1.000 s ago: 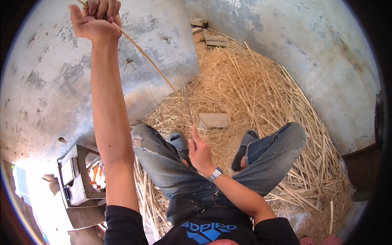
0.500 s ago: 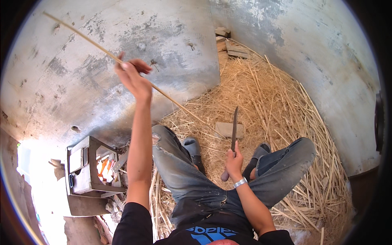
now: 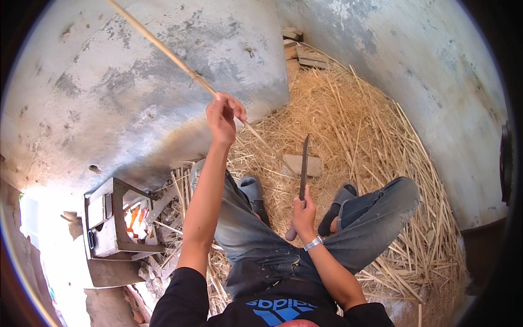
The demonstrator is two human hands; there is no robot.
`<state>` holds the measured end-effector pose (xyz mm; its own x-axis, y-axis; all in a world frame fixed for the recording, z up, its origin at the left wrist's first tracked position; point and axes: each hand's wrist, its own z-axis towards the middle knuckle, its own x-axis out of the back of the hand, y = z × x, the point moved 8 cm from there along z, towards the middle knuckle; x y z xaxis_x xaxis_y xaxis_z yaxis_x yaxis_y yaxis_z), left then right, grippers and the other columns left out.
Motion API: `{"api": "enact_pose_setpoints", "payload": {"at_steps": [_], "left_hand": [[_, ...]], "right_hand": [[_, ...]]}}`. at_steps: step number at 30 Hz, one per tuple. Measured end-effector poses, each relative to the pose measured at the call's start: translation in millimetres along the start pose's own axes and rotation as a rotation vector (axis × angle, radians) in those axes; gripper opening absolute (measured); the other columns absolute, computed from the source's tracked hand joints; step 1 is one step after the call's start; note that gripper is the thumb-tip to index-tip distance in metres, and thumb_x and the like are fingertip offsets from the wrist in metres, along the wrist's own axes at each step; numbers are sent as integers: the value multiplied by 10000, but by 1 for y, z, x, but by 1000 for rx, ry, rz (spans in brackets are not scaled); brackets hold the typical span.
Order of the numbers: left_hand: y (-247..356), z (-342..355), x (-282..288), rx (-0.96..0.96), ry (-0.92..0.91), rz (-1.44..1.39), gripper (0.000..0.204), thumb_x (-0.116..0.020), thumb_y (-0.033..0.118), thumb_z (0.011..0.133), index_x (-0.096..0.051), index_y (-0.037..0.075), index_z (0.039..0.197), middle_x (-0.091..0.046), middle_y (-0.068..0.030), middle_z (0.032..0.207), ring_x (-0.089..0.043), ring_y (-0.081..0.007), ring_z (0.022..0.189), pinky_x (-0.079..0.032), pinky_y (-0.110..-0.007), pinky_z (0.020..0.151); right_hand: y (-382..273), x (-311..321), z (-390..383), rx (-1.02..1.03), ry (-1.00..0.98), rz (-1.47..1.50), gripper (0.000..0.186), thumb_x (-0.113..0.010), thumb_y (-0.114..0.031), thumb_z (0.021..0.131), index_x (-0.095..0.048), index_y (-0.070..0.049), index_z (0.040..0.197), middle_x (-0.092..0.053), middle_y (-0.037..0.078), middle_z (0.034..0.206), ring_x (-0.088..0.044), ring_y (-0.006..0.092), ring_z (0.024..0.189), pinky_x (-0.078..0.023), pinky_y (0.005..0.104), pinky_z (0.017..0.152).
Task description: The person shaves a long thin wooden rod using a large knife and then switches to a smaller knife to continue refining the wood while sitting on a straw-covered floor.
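My left hand (image 3: 224,115) is raised in front of me, its fingers closed round a long thin bamboo stick (image 3: 163,48). The stick slants from the upper left down to the block (image 3: 303,164) on the ground between my feet, its lower end close to the knife blade. In my right hand (image 3: 305,214), the fingers are wrapped round a long knife (image 3: 304,166) near where blade meets handle. Its dark, slightly curved blade points up and away from me, and the handle's end sticks out below my hand.
Straw and split strips (image 3: 381,141) cover the ground ahead and to the right. A wooden stool-like frame (image 3: 117,223) with orange items lies at the left. Grey plastered walls (image 3: 180,103) enclose the corner, where some bricks or wood pieces (image 3: 311,57) are piled.
My left hand has moved right and slightly down along with the stick, which now slants more steeply. My right hand and the knife have shifted only a little, to the left.
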<state>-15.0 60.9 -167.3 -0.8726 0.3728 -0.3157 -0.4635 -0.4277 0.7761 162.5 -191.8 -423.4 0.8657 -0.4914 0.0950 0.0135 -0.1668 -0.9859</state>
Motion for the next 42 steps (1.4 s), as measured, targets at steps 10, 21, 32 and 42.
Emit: {"api": "enact_pose_setpoints", "payload": {"at_steps": [10,21,32,42], "left_hand": [[-49,22,-93,205,-261,-419,686,-280,667,1055,-417,98,697,-350,9,595,-283,-119,536,-252,-269,565],[-76,46,-77,175,166,-262,628,-367,630,1071,-399,105,728,-363,5,601,-374,-119,561,-333,-281,538],[-145,24,-57,172,336,-168,703,-391,720,1015,-297,162,598,-276,20,500,-289,-116,412,-219,-275,392],[-155,27,-56,17,500,-84,700,-433,711,1010,-282,162,603,-262,26,509,-267,-104,418,-182,-282,398]], "right_hand": [[-36,8,-8,20,-29,169,679,-589,-89,1011,-291,-46,1620,-452,-60,634,-437,41,469,-380,262,407],[-63,24,10,-116,20,342,707,-565,-77,1019,-224,-73,1639,-485,-39,604,-471,63,426,-401,267,383],[-78,6,24,-150,-91,240,573,-523,-137,1067,-326,-28,1594,-645,48,858,-501,39,459,-418,232,401],[-94,10,69,-229,-126,257,516,-462,-184,1096,-367,-58,1588,-627,45,862,-479,28,475,-401,207,410]]}}
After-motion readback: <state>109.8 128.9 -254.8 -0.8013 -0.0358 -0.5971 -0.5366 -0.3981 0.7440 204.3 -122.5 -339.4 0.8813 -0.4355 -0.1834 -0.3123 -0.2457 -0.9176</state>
